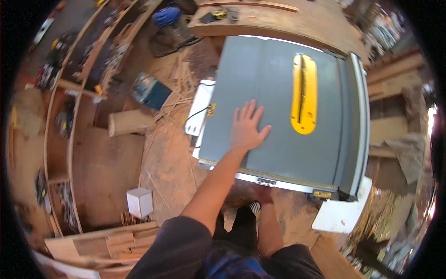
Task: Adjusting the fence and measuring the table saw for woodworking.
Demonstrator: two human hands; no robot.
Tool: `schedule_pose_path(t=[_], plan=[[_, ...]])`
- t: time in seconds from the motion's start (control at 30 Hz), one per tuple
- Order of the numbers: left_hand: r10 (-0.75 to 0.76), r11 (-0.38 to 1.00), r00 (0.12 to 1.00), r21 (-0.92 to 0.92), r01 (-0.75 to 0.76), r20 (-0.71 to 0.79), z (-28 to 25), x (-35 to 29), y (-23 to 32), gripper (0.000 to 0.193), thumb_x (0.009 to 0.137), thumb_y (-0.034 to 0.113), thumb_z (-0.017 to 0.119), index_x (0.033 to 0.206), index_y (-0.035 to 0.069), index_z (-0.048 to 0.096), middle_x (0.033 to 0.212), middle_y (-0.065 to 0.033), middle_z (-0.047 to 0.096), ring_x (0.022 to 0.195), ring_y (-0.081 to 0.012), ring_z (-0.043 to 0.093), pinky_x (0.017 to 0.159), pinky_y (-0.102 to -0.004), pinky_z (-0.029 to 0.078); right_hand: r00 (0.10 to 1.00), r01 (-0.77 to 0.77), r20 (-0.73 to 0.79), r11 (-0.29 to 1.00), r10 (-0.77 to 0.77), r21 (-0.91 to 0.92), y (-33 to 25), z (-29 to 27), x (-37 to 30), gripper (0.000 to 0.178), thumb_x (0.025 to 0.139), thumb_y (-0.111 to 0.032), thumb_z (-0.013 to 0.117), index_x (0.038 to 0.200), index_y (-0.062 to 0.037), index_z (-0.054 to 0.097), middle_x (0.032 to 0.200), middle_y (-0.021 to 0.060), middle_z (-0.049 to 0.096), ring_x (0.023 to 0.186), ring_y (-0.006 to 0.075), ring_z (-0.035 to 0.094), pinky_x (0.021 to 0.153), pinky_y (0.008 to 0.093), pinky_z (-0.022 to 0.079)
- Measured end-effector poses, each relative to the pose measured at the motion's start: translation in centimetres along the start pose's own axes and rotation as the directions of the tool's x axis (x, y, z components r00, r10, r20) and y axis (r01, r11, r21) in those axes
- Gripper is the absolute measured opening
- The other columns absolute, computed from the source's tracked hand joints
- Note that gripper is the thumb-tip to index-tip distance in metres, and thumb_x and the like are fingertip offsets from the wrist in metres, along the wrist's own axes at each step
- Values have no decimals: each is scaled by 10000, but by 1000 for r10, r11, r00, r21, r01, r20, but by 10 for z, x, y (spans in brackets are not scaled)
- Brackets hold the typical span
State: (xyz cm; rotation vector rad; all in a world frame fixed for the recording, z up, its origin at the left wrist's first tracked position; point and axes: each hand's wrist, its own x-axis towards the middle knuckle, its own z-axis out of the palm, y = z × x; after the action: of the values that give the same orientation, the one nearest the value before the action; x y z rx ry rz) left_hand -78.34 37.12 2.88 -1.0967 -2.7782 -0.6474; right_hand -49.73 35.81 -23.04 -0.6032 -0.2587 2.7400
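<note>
Sleeve (174, 246), left hand (248, 132) on labelled saw (278, 102)

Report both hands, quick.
Left hand: open, palm down on the grey saw table, holding nothing.
Right hand: mostly hidden under the table's front edge; open or closed cannot be told.

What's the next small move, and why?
Probably a small adjustment with the right hand: it extends beneath the front rail, grip hidden, while the left hand lies flat on the grey saw table, left of the yellow insert, perhaps bracing.
</note>
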Motion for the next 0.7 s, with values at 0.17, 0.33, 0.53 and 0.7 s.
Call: schedule_pose_path(t=[0.17,0.33,0.53,0.7], plan=[[1,999,1000,41,-2,14,-2,2,-4,694,880,507,671,1456,138,553,1609,-150,391,1501,-313,328,1228,-538,204,986,132,103,234,-133,-963,10,27,5,432,1079,-400,433,1336,-77,564,1272,138,651,1068,287,654,917,468,563],[27,1000,1000,10,-27,-3,4,8,14,674,881,485,678,1449,140,561,1603,-151,400,1494,-319,339,1220,-533,218,957,-289,-186,809,224,-512,-18,22,6,372,1077,-370,463,1278,-82,583,1160,119,671,956,255,663,814,411,562],[34,999,999,8,-34,2,2,10,14,670,881,476,681,1440,124,568,1609,-158,390,1499,-325,330,1218,-534,219,961,-81,-259,801,-94,-593,-4,-61,14,331,1085,-320,462,1285,-86,584,1137,95,662,933,224,644,812,388,547],[20,999,999,35,-22,44,-7,7,14,671,885,461,683,1442,106,563,1607,-172,388,1498,-342,331,1218,-529,223,824,238,-392,878,-409,-416,52,-95,24,320,1089,-297,460,1298,-88,582,1127,86,658,915,208,632,814,376,541]])
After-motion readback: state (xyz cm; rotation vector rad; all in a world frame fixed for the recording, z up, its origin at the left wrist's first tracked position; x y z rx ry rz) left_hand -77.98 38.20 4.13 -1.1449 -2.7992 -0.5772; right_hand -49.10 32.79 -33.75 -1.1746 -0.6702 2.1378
